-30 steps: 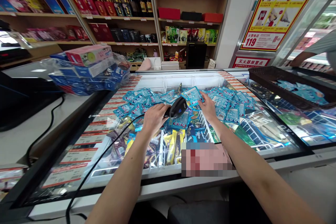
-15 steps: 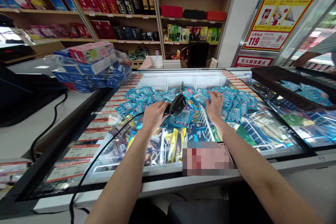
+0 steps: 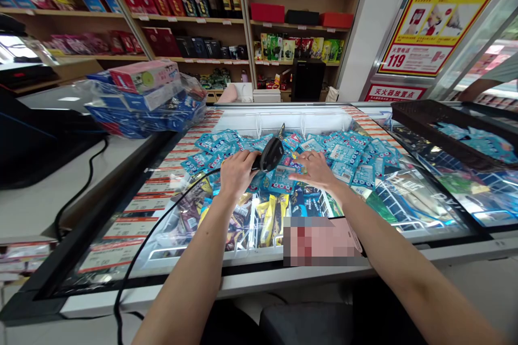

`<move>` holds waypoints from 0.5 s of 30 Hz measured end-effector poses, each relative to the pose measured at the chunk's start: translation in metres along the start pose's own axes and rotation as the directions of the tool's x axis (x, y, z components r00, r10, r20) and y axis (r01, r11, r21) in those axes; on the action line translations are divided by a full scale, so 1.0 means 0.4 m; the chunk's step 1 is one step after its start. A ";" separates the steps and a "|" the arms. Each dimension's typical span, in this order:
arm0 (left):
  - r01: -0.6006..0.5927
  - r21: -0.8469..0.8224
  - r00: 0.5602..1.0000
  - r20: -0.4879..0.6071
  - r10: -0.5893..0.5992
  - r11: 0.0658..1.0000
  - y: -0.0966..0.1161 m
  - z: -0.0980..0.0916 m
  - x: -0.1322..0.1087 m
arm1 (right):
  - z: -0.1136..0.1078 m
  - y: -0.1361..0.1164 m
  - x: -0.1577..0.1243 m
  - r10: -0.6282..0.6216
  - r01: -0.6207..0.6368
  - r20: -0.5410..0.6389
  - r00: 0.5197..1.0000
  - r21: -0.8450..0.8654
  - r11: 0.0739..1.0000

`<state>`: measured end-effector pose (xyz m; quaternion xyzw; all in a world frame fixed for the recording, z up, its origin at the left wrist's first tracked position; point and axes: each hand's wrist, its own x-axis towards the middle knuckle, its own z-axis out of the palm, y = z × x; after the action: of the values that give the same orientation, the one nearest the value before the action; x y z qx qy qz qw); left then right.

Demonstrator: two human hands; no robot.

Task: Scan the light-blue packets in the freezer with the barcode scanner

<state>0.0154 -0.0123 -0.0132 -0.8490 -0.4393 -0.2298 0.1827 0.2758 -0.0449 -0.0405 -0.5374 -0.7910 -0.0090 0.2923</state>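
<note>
My left hand (image 3: 238,171) is wrapped round the handle of a black barcode scanner (image 3: 272,154), its head tilted over a spread of small blue packets. From its handle a black cable (image 3: 174,207) trails toward the lower left. Just right of the scanner, my right hand (image 3: 316,170) hovers with fingers apart, its thumb close to one blue packet (image 3: 282,179); whether it touches is unclear. More blue packets (image 3: 343,152) lie loosely overlapped on the freezer's glass top (image 3: 194,248), to the right and behind. Beneath the glass, yellow wrapped items (image 3: 267,218) show.
A pink, blurred-out flat object (image 3: 332,242) rests near the front edge. At left, plastic-wrapped boxes (image 3: 145,97) stand beside the freezer. A dark brown basket (image 3: 429,118) with blue packets sits on the right. Shelves (image 3: 194,59) line the back; another person's arm (image 3: 481,83) shows far right.
My right hand has moved left, from the right-hand packets to beside the scanner, its fingers spreading. My left hand keeps the scanner in nearly the same place. The view has shifted slightly.
</note>
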 end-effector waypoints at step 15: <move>0.004 -0.012 0.999 -0.040 -0.005 1.000 0.000 0.006 0.001 | 0.011 0.033 -0.003 0.198 -0.189 -0.019 0.980 0.233 0.954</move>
<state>0.0162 -0.0107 -0.0148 -0.8443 -0.4361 -0.2497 0.1861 0.2853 -0.0387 -0.0486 -0.5745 -0.7240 0.1000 0.3685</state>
